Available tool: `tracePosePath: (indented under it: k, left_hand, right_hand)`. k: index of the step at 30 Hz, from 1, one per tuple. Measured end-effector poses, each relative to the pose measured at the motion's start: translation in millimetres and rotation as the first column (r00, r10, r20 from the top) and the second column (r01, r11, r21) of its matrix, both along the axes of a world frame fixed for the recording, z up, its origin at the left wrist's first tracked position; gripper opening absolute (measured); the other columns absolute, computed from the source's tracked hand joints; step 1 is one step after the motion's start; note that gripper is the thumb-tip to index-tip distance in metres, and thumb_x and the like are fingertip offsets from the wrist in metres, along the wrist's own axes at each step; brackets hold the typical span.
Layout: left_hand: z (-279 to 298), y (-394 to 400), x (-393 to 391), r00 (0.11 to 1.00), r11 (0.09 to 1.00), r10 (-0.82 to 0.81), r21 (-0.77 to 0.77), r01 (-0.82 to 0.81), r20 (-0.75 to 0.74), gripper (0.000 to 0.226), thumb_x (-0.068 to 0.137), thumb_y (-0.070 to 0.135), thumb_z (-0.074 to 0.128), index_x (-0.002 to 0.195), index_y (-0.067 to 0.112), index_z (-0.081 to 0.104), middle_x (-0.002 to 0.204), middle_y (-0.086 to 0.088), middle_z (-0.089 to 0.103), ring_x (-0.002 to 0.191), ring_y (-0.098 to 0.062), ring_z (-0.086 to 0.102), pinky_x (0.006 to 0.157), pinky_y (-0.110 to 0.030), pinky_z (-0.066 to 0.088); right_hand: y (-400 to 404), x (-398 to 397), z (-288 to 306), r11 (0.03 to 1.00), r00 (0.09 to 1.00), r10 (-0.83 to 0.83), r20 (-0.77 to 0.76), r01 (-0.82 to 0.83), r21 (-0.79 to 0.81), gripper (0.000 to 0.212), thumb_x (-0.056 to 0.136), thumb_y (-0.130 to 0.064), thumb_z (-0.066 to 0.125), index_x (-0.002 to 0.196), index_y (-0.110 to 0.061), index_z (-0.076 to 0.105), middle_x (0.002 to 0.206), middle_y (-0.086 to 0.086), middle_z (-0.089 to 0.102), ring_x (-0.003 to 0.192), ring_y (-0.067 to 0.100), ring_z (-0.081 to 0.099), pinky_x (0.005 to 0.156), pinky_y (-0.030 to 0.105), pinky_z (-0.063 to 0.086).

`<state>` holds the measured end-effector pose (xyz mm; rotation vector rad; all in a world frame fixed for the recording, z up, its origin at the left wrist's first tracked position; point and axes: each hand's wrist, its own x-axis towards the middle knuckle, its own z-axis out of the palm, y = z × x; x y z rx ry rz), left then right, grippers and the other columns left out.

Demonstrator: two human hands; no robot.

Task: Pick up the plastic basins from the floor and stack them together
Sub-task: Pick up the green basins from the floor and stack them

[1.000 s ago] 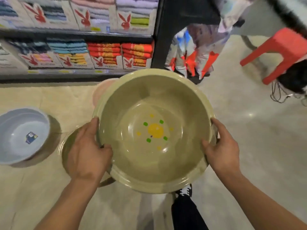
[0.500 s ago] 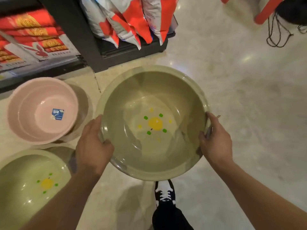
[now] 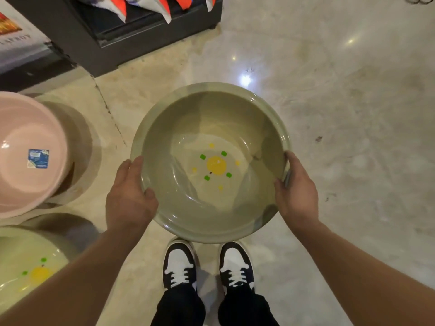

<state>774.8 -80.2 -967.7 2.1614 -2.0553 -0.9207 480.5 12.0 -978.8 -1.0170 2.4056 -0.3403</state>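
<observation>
I hold an olive-green plastic basin (image 3: 247, 128) with a yellow and green flower print in its bottom, level, above the floor in front of my feet. My left hand (image 3: 129, 198) grips its left rim and my right hand (image 3: 294, 191) grips its right rim. A pink basin (image 3: 26, 128) with a blue sticker inside sits on the floor at the left. Another green basin (image 3: 21, 252) with the same flower print lies at the lower left, partly hidden by my left forearm.
A black display stand (image 3: 146, 38) with hanging packaged goods stands at the top left, beside a low shelf (image 3: 26, 64). My two black-and-white shoes (image 3: 207, 267) are under the basin. Polished stone floor (image 3: 353, 114) stretches to the right.
The view has tilted down and shifted right: the shelves and red stool have left the view, my shoes have come in. The held basin stays gripped by both hands and sits lower.
</observation>
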Motion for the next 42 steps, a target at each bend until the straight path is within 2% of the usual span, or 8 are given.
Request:
tracePosePath:
  k: [11, 14, 17, 22, 26, 30, 36, 42]
  left_hand:
    - [-52, 11, 14, 0.995, 0.997, -0.08, 0.027, 0.079, 0.059, 0.07, 0.087, 0.015, 0.067, 0.15, 0.016, 0.037, 0.156, -0.011, 0.034, 0.124, -0.039, 0.051, 0.095, -0.05, 0.046]
    - [-43, 5, 23, 0.989, 0.99, -0.126, 0.075, 0.12, 0.08, 0.073, 0.088, 0.028, 0.066, 0.152, 0.023, 0.033, 0.16, -0.004, 0.029, 0.136, -0.033, 0.037, 0.1, -0.053, 0.043]
    - [-7, -6, 38, 0.959, 0.97, -0.234, -0.033, 0.242, 0.157, 0.064, 0.091, 0.037, 0.059, 0.148, 0.017, 0.042, 0.159, -0.009, 0.033, 0.138, -0.036, 0.036, 0.103, -0.054, 0.039]
    - [90, -24, 88, 0.913, 0.891, -0.194, -0.325, 0.318, 0.36, 0.058, 0.087, 0.044, 0.051, 0.135, 0.012, 0.054, 0.147, -0.016, 0.046, 0.128, -0.041, 0.045, 0.101, -0.054, 0.031]
    - [163, -15, 144, 0.886, 0.876, -0.086, -0.389, 0.286, 0.456, 0.064, 0.086, 0.052, 0.047, 0.139, 0.017, 0.05, 0.148, -0.015, 0.046, 0.132, -0.039, 0.041, 0.112, -0.055, 0.02]
    - [224, 18, 195, 0.882, 0.889, 0.118, -0.444, 0.111, 0.456, 0.068, 0.084, 0.058, 0.046, 0.139, 0.019, 0.048, 0.148, -0.013, 0.045, 0.133, -0.038, 0.039, 0.113, -0.055, 0.021]
    - [280, 105, 263, 0.811, 0.889, 0.358, -0.434, -0.145, 0.462, 0.07, 0.083, 0.058, 0.047, 0.141, 0.019, 0.046, 0.148, -0.013, 0.045, 0.133, -0.039, 0.04, 0.11, -0.057, 0.025]
    - [274, 188, 338, 0.734, 0.852, 0.497, -0.421, -0.311, 0.463, 0.067, 0.083, 0.056, 0.048, 0.139, 0.02, 0.048, 0.147, -0.012, 0.048, 0.132, -0.036, 0.043, 0.109, -0.055, 0.029]
  right_hand:
    - [4, 3, -52, 0.992, 0.999, 0.011, 0.043, -0.017, 0.128, 0.071, 0.087, -0.02, 0.063, 0.145, -0.037, 0.025, 0.135, -0.002, 0.056, 0.103, 0.029, 0.061, 0.069, 0.033, 0.041]
    - [-4, -5, -33, 0.981, 0.991, 0.11, 0.074, -0.121, 0.149, 0.071, 0.09, -0.026, 0.061, 0.149, -0.028, 0.023, 0.147, 0.002, 0.042, 0.123, 0.033, 0.05, 0.085, 0.04, 0.046]
    - [-25, -10, 11, 0.965, 0.965, 0.252, -0.076, -0.245, 0.089, 0.067, 0.092, -0.036, 0.054, 0.151, -0.025, 0.024, 0.156, 0.005, 0.029, 0.136, 0.034, 0.036, 0.102, 0.049, 0.039]
    - [-80, 20, 106, 0.79, 0.727, 0.569, -0.385, -0.613, 0.01, 0.054, 0.095, -0.043, 0.049, 0.144, -0.024, 0.041, 0.153, 0.006, 0.037, 0.14, 0.034, 0.031, 0.103, 0.053, 0.035]
    - [-123, 77, 175, 0.617, 0.551, 0.702, -0.452, -0.787, -0.002, 0.058, 0.09, -0.049, 0.047, 0.144, -0.025, 0.044, 0.153, 0.005, 0.039, 0.142, 0.032, 0.03, 0.107, 0.053, 0.032]
    - [-147, 143, 228, 0.428, 0.405, 0.769, -0.494, -0.901, -0.071, 0.059, 0.091, -0.049, 0.05, 0.144, -0.026, 0.043, 0.153, 0.005, 0.039, 0.142, 0.032, 0.03, 0.108, 0.053, 0.031]
    - [-140, 253, 267, 0.232, 0.29, 0.828, -0.48, -0.956, -0.178, 0.057, 0.094, -0.05, 0.05, 0.144, -0.024, 0.044, 0.153, 0.008, 0.038, 0.142, 0.033, 0.031, 0.106, 0.054, 0.034]
    - [-96, 369, 250, 0.172, 0.237, 0.899, -0.369, -0.964, -0.2, 0.06, 0.094, -0.05, 0.048, 0.148, -0.027, 0.033, 0.155, 0.006, 0.033, 0.142, 0.032, 0.028, 0.106, 0.05, 0.032]
